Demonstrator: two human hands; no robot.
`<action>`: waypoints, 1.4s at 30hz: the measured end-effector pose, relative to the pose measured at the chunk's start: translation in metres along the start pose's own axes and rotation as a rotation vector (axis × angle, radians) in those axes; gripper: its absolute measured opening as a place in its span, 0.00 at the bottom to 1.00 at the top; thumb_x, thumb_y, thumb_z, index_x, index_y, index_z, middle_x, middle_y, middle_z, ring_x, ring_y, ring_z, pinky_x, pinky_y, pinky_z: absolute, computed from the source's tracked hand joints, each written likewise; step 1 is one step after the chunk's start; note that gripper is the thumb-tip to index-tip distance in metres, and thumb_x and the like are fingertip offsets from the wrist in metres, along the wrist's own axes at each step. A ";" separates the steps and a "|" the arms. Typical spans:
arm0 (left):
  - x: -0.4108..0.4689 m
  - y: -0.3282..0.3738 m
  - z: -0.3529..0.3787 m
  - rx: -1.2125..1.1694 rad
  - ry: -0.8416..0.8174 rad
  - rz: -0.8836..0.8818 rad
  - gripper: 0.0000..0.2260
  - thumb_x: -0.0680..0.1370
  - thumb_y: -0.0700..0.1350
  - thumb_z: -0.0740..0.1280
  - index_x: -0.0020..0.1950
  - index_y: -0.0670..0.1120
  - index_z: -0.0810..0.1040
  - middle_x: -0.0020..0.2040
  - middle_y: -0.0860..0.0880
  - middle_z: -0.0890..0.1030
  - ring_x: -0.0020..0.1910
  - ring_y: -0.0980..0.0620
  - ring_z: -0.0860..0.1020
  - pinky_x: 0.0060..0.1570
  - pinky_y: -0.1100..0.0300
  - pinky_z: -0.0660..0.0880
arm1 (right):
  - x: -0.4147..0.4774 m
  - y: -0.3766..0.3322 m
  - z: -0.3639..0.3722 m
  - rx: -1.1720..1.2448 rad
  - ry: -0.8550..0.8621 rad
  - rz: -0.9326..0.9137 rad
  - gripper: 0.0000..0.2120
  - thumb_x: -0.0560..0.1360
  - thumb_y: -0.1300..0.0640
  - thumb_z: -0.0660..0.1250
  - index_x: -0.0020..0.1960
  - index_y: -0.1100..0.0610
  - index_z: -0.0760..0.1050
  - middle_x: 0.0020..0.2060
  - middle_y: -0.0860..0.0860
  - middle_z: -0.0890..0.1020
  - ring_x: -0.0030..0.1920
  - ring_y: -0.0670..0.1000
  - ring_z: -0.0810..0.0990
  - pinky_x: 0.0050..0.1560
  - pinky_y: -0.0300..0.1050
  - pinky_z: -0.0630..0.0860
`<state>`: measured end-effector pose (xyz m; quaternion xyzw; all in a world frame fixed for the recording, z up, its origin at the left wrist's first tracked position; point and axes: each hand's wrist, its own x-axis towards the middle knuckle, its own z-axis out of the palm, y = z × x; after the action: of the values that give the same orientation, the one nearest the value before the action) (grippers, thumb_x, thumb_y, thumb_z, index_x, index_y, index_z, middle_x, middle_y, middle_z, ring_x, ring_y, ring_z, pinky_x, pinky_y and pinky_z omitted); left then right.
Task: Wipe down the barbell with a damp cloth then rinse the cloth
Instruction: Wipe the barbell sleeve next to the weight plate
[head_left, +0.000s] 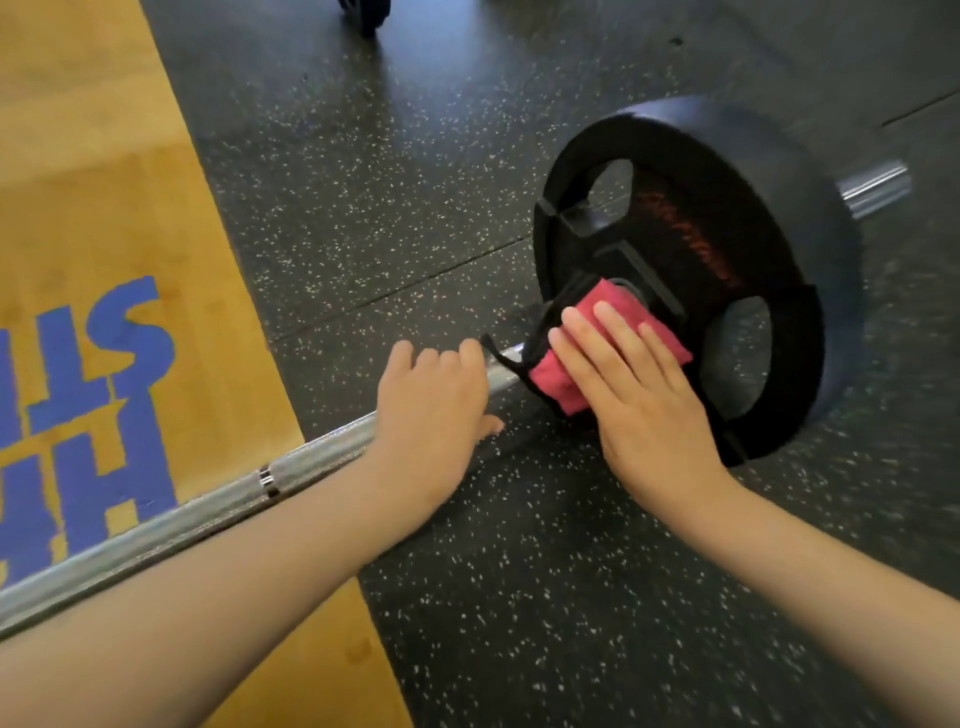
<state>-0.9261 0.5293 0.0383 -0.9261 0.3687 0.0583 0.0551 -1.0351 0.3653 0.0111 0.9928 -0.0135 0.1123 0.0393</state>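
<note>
bar (322, 447) lying lower-left to upper-right on floor (415, 156), left hand (431, 415) fingers curled round it, right hand (639, 395) flat on cloth (556, 384) by plate (779, 234)

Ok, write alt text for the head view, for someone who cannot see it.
A person's right hand presses a pink cloth flat against the barbell beside a black weight plate, while the left hand curls over the bar nearby. The barbell lies across speckled black floor and a yellow platform with blue lettering.

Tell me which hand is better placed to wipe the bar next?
The right hand: it presses the pink cloth onto the bar beside the plate; the left hand only holds bare bar.
</note>
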 end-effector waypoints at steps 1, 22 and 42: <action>0.000 0.001 0.003 0.012 0.024 0.003 0.21 0.74 0.63 0.66 0.49 0.47 0.64 0.42 0.51 0.78 0.48 0.48 0.79 0.61 0.54 0.62 | -0.003 -0.001 0.001 0.000 0.005 0.007 0.33 0.73 0.68 0.56 0.77 0.57 0.58 0.77 0.52 0.58 0.77 0.55 0.54 0.75 0.55 0.54; 0.057 -0.047 -0.003 -0.837 -0.667 0.113 0.17 0.75 0.58 0.68 0.41 0.45 0.73 0.32 0.52 0.78 0.31 0.52 0.76 0.39 0.58 0.74 | 0.082 -0.009 -0.002 0.107 0.012 -0.065 0.16 0.74 0.59 0.54 0.50 0.62 0.80 0.51 0.55 0.82 0.56 0.58 0.77 0.62 0.53 0.69; 0.064 -0.043 0.007 -0.958 -0.842 0.222 0.18 0.76 0.56 0.67 0.37 0.42 0.72 0.33 0.41 0.74 0.30 0.48 0.71 0.36 0.59 0.71 | 0.066 -0.016 0.003 0.052 0.086 0.000 0.16 0.80 0.55 0.55 0.52 0.60 0.80 0.55 0.54 0.81 0.60 0.58 0.75 0.64 0.52 0.65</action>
<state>-0.8509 0.5180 0.0242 -0.7024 0.3422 0.5799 -0.2306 -0.9696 0.3800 0.0220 0.9877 -0.0089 0.1553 0.0142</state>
